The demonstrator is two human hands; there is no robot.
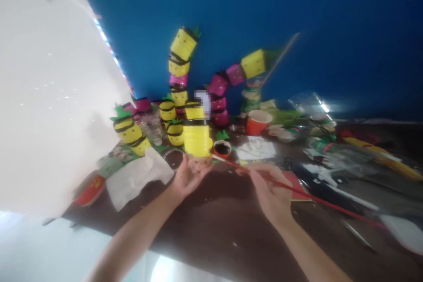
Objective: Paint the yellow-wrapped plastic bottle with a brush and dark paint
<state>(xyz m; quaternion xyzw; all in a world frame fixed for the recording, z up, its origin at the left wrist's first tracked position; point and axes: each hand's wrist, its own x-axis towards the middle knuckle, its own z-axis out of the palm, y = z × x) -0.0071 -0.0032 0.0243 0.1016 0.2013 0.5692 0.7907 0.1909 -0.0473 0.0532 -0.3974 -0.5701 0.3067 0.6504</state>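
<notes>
My left hand (pixel 191 175) is closed around the lower end of a yellow painted plastic bottle piece (pixel 196 139) with a black band at its top. The unpainted bottom rests in the fingers. In my right hand (pixel 272 187) is a long thin paintbrush (pixel 325 204) with a red handle, its pale front end pointing left at the bottle piece's lower right side. Blur hides whether the tip touches. Just behind the brush tip sits a small cup of dark paint (pixel 222 149).
Yellow and magenta stacked bottle pieces (pixel 178 66) lean against the blue wall (pixel 297 4). An orange cup (pixel 258 122), crumpled white tissue (pixel 256 149) and clear plastic bottles (pixel 350 158) stand or lie behind and right. White paper (pixel 139 178) lies left on the brown table (pixel 211 224).
</notes>
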